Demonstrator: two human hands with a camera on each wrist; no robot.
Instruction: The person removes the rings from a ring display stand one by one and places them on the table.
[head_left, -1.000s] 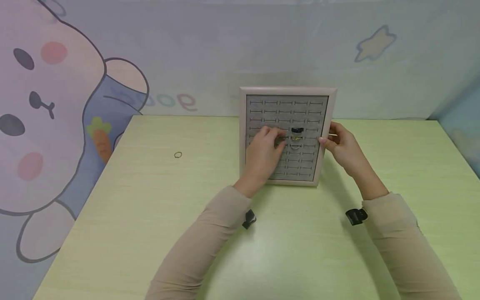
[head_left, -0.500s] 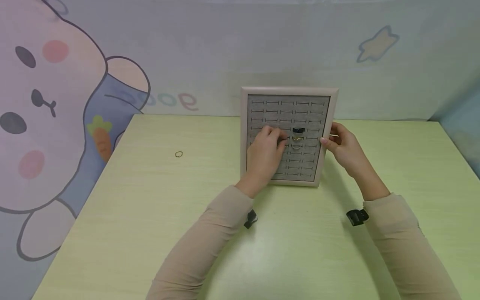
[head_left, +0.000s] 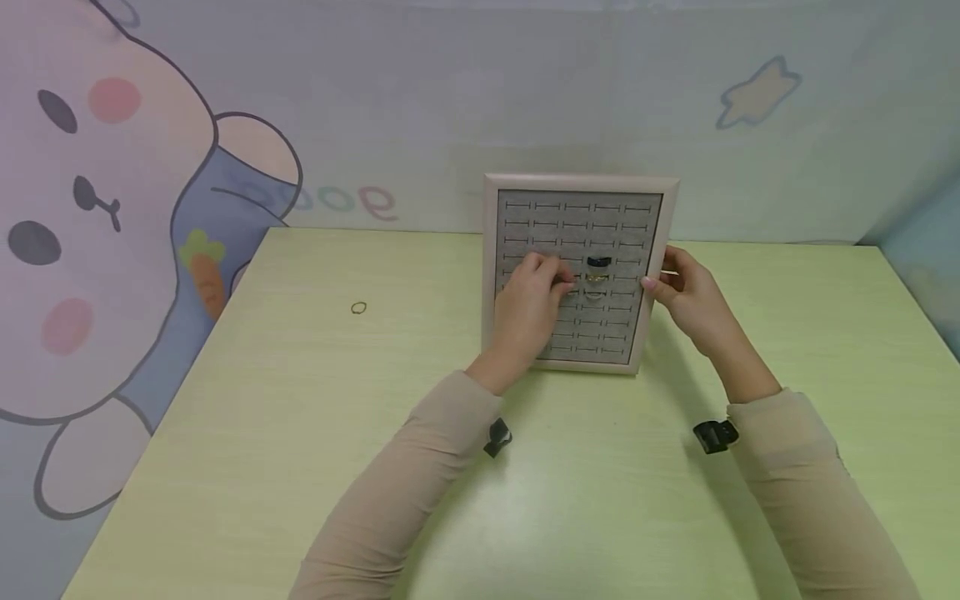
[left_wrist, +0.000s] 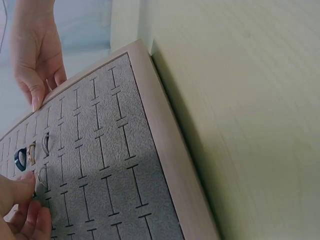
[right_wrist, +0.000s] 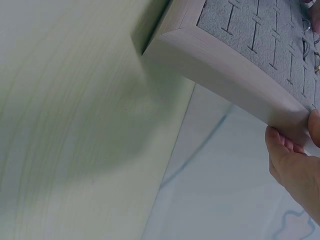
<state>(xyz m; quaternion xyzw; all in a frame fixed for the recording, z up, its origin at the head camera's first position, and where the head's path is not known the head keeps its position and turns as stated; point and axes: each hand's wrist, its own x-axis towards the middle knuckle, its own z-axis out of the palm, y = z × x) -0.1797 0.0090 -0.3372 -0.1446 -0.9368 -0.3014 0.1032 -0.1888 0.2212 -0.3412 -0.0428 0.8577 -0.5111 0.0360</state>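
A ring display board (head_left: 637,325), grey padded with a pale wooden frame and rows of slots, stands upright on the table. My right hand (head_left: 693,300) grips its right edge, thumb on the front and fingers behind. My left hand (head_left: 527,304) is at the board's middle, thumb and fingertips pinching at a slot; what they pinch is mostly hidden. A silver ring (left_wrist: 43,176) stands in a slot right at those fingertips. Beside it sit a black ring (left_wrist: 20,159), a gold ring (left_wrist: 31,154) and another silver ring (left_wrist: 46,144).
A thin gold ring (head_left: 359,307) lies alone on the light wooden table (head_left: 300,417), left of the board. Behind the table hangs a printed backdrop (head_left: 420,108) with a cartoon animal and a star. A black strap mount (head_left: 716,435) shows at the right sleeve.
The left fingertips have shifted slightly, and a bit of a ring now shows just under them. The right hand keeps its grip on the board, and the view has drifted slightly.
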